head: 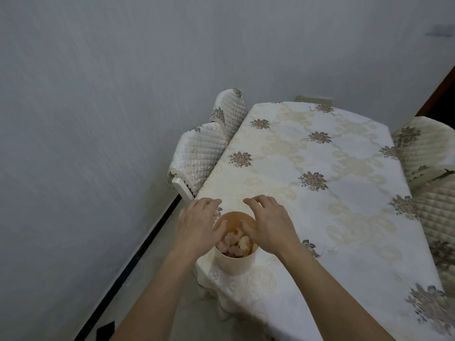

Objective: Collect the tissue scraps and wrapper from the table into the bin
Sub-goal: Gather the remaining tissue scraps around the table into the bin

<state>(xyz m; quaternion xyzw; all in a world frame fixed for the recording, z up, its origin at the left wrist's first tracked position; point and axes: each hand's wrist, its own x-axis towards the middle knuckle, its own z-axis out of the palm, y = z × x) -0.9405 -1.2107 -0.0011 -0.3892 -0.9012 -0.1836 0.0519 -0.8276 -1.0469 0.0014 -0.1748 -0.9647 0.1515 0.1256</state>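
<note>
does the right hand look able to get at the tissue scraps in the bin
Probably yes: the right hand sits over the open bin, the tissue scraps lie uncovered inside, and the left hand overlaps the opposite edge.

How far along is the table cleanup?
Done: crumpled tissue scraps sit inside the bin at the table's near corner. In hand: nothing visible. The left hand and right hand hover over the rim with relaxed fingers. Remaining: no loose scraps show on the visible tablecloth. The wrapper can't be made out among the tissue, so the job is probably finished, pending that check.
</note>
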